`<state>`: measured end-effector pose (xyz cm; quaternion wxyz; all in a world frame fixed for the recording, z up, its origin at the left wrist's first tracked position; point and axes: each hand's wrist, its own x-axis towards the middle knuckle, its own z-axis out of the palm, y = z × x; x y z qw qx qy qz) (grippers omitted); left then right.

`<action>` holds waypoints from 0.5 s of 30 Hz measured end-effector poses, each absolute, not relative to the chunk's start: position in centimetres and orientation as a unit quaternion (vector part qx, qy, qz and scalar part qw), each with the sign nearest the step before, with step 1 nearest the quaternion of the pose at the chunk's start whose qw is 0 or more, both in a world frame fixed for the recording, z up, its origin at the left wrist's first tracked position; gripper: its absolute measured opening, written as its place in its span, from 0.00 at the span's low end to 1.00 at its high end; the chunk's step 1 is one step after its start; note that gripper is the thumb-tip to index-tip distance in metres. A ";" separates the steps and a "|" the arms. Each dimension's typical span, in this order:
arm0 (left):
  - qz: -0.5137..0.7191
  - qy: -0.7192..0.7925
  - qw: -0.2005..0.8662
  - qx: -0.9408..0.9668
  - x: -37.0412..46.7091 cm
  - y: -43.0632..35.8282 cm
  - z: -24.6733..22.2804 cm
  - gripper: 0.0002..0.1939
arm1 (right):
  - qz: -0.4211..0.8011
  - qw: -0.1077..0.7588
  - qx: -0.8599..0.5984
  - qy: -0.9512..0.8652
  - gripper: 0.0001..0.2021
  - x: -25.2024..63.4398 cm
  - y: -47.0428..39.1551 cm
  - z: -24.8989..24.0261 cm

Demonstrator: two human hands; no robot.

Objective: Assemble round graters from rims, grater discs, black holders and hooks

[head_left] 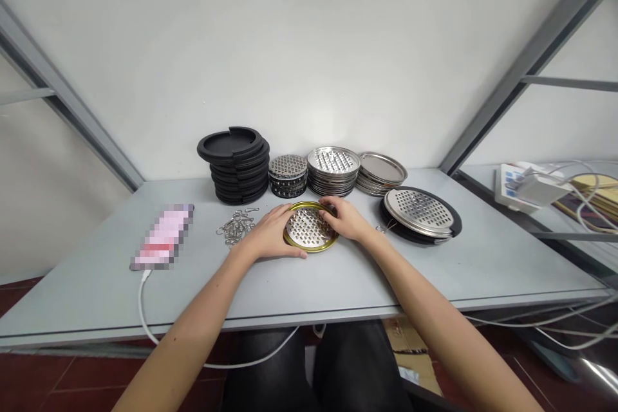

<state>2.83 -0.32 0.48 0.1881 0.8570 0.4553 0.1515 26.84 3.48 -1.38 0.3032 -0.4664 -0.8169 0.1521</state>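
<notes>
A round grater plate (310, 225) with a shiny gold rim lies on the table in front of me, its raised teeth facing up. My left hand (273, 235) curves around its left side, thumb near the front edge. On the far right of the rim, my right hand (344, 217) grips with bent fingers, the fingertips over the plate. Loose metal hooks (236, 226) lie in a small heap just left of my left hand. To the right of my right hand sits an assembled round grater (421, 209) on a black base, with a wire hook at its left edge.
Along the wall stand a stack of black round bases (236, 170), perforated grater discs (288, 167), silver grater plates (333, 161) and plain metal lids (383, 168). A phone (163, 236) with a white cable (143, 309) lies left. A power strip (514, 187) is far right.
</notes>
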 end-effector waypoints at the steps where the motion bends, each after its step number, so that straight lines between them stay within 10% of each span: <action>1: 0.151 0.451 0.193 0.858 2.7 -0.3 0.5 0.56 | 0.154 0.302 -0.463 -0.819 0.12 26.8 3.5 -1.3; 15: 0.122 0.447 0.188 0.866 1.8 -0.2 0.8 0.56 | 0.168 0.346 -0.435 -0.814 0.11 27.1 2.5 -0.2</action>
